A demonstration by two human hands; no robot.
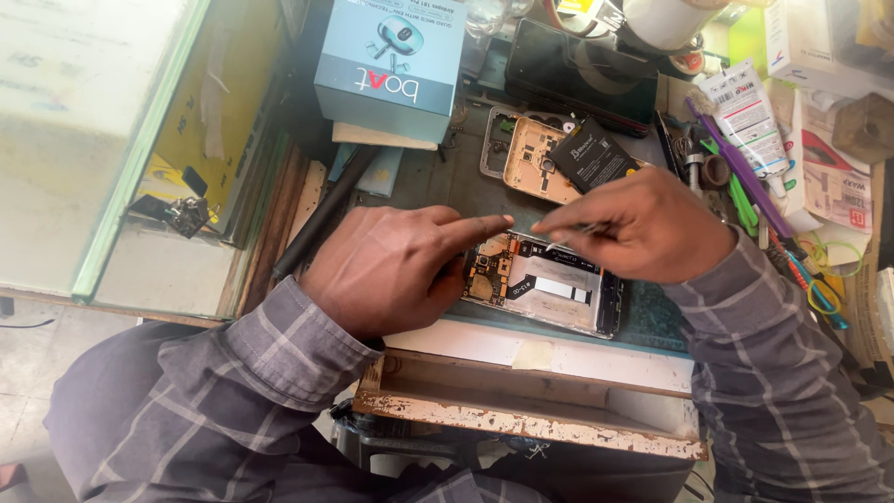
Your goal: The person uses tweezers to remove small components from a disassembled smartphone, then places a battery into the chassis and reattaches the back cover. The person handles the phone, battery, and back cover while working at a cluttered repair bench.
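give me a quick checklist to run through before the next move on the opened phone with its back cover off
1. Left hand steadies the opened phone with bare circuit board, index finger on its top edge: ok.
2. Right hand pinches a thin metal tool over the board: ok.
3. Tool tip contact point: cannot tell.
4. Black rectangular battery lies apart on the gold inner frame: ok.
5. Phone fully on the green mat: ok.

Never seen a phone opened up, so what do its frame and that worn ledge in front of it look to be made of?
The opened phone frame looks like metal: silvery, smooth edges with a dull sheen. The ledge looks like painted wood: cream paint flaking off to brown.
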